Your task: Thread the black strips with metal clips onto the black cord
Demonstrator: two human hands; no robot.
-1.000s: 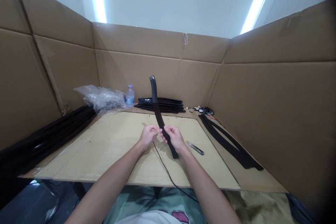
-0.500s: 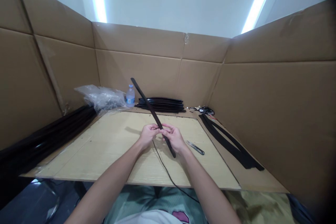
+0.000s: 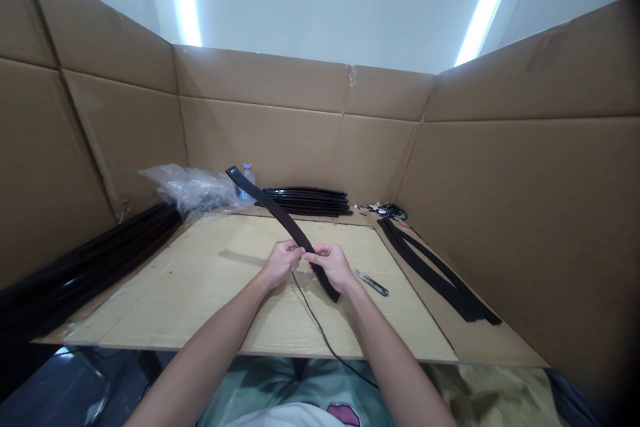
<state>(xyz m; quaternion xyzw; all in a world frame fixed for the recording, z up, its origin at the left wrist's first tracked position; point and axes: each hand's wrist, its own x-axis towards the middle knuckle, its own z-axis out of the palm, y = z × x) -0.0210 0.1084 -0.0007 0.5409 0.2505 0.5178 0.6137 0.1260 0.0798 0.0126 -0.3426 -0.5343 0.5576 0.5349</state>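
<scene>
Both hands are working at the middle of the scene, with the black strip (image 3: 289, 221) slanting between them, its far end reaching up to the left and its near end pointing right. The right hand (image 3: 330, 265) is pinching that strip, thumb lying across its face and fingers curling behind. Over on its left edge, the left hand (image 3: 284, 261) is pressing thumb and finger together; what is sitting between those tips, I can't tell. A thin cord (image 3: 316, 322) is trailing from below the left hand toward the near edge of the pale board (image 3: 200, 287). Snips (image 3: 373, 282) are lying just right of the right hand, and two more dark strips (image 3: 425, 271) are resting farther right. On the far side, a stack of strips (image 3: 306, 203) is sitting right of a bottle (image 3: 243, 198), which the held strip is partly covering.
</scene>
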